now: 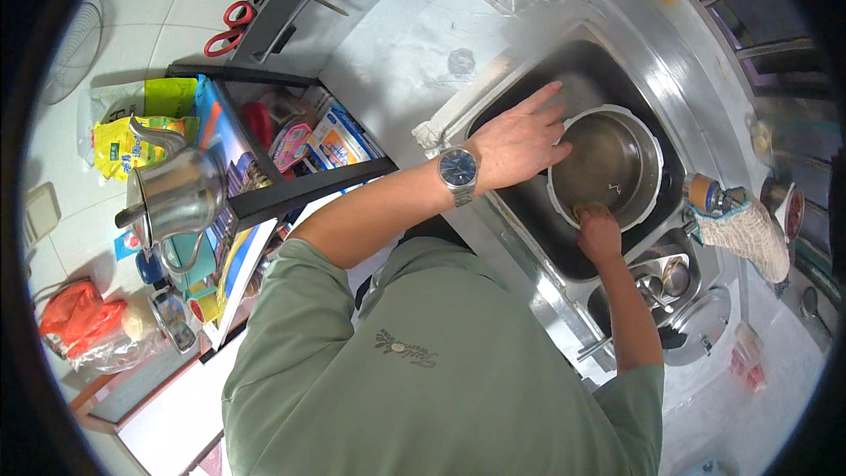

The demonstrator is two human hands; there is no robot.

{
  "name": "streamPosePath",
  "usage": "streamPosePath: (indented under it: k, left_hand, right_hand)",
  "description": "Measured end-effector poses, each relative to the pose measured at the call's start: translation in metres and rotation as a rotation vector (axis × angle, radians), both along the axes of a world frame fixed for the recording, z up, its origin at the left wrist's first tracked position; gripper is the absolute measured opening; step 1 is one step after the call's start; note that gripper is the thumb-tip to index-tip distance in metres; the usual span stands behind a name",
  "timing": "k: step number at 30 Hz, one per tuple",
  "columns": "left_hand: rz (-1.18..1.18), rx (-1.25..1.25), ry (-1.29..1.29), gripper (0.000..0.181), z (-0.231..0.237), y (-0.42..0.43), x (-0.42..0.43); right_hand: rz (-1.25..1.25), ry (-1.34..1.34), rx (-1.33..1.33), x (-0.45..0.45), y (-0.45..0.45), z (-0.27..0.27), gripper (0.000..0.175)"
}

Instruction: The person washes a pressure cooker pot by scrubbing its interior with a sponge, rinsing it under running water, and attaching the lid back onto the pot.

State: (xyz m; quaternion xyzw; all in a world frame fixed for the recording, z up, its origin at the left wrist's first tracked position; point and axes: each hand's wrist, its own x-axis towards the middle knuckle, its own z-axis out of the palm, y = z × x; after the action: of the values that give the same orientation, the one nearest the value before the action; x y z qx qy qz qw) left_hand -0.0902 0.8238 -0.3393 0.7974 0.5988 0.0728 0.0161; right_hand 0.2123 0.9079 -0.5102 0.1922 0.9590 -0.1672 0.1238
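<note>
A round metal pot point(598, 165) with a light rim sits in the dark sink basin point(562, 73). Some liquid appears to cover its bottom, with a small pale scrap in it. My right hand point(600, 231) reaches over the near rim and grips a yellowish-brown scrubbing pad point(585, 208) against the inner wall; the hand hides most of the pad. My left hand point(519, 135) is spread over the pot's left side, fingers apart, its fingertips at or just above the rim. Whether they touch it I cannot tell. A wristwatch point(457, 167) is on the left wrist.
A smaller basin holds metal utensils point(651, 287). Beside it lies a glass lid point(704, 327). A cloth glove point(747, 238) hangs by the faucet point(707, 195). On the left are a packed shelf point(304, 192), a steel pitcher point(178, 188) and red scissors point(231, 30).
</note>
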Motion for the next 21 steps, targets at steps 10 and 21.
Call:
streamPosePath:
  k: [10, 21]
  left_hand:
    - [0.002, -0.02, -0.021, 0.035, -0.002, -0.002, 0.003]
    - [0.015, -0.013, -0.068, 0.033, -0.018, -0.01, 0.009]
  right_hand:
    - [-0.01, -0.088, 0.025, 0.001, -0.002, -0.005, 0.022]
    - [-0.033, -0.12, -0.02, -0.002, -0.001, -0.005, 0.037]
